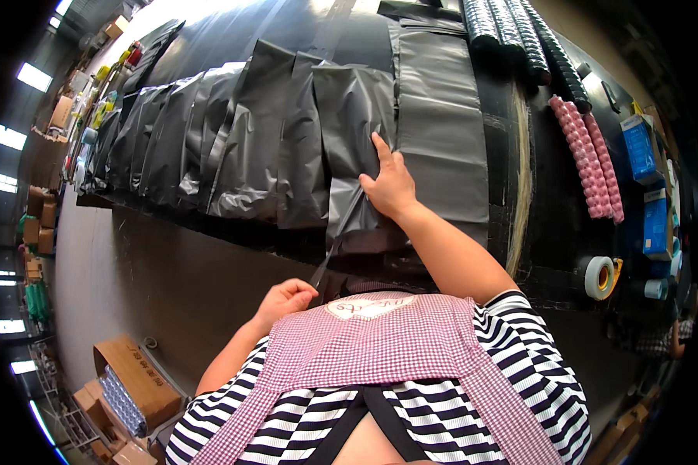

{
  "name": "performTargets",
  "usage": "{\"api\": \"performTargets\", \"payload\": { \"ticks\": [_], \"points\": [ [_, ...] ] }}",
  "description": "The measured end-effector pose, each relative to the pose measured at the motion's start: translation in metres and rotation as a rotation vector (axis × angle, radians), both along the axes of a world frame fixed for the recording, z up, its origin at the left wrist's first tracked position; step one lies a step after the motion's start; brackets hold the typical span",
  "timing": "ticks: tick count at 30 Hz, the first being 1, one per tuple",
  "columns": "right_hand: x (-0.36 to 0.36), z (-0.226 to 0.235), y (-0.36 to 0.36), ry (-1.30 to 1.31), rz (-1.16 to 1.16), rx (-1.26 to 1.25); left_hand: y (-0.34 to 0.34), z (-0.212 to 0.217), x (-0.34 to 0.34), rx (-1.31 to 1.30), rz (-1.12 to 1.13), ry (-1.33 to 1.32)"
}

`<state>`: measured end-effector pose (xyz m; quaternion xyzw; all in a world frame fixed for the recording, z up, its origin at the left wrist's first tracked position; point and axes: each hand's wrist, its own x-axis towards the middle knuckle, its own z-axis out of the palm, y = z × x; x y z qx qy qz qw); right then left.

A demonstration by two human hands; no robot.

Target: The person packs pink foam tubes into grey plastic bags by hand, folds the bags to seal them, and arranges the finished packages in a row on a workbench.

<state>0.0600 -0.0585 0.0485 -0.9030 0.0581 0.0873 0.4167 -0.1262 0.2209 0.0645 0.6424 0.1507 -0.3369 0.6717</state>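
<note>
Several dark grey plastic mailing bags [244, 147] lie overlapped in a row across the black table. My right hand [392, 184] rests on the nearest bag [357, 101], index finger stretched out and thumb apart, pressing it down. Close to my apron, below the table's near edge, my left hand [287, 302] is closed in a pinch. A thin shiny strip [323, 263] runs taut from the bag's lower part to those fingertips. Beside my right hand lies a longer flat grey plastic sheet or bag [442, 132].
Rolls of clear-and-black bubble wrap [512, 35] and pink bubble columns [583, 159] lie on the right. Near them are blue boxes [642, 147], a tape roll [599, 277] and yellowish tape [520, 178] stuck along the table. An open carton [136, 380] stands at lower left.
</note>
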Motion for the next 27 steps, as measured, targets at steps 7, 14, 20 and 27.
{"api": "performTargets", "payload": {
  "ticks": [7, 14, 20, 27],
  "points": [
    [0.011, -0.033, 0.001, -0.124, 0.017, -0.079, 0.009, 0.017, 0.018, 0.027, -0.047, -0.163],
    [0.010, -0.034, 0.003, -0.156, 0.092, -0.176, 0.035, -0.003, 0.056, 1.020, -0.263, -1.122],
    [0.007, -0.026, 0.008, -0.147, 0.108, -0.211, 0.084, -0.014, 0.068, 1.355, -0.319, -1.126],
    [0.026, -0.033, -0.008, -0.180, 0.111, -0.087, 0.352, 0.006, -0.061, 1.880, -0.087, -0.303]
  ]
}}
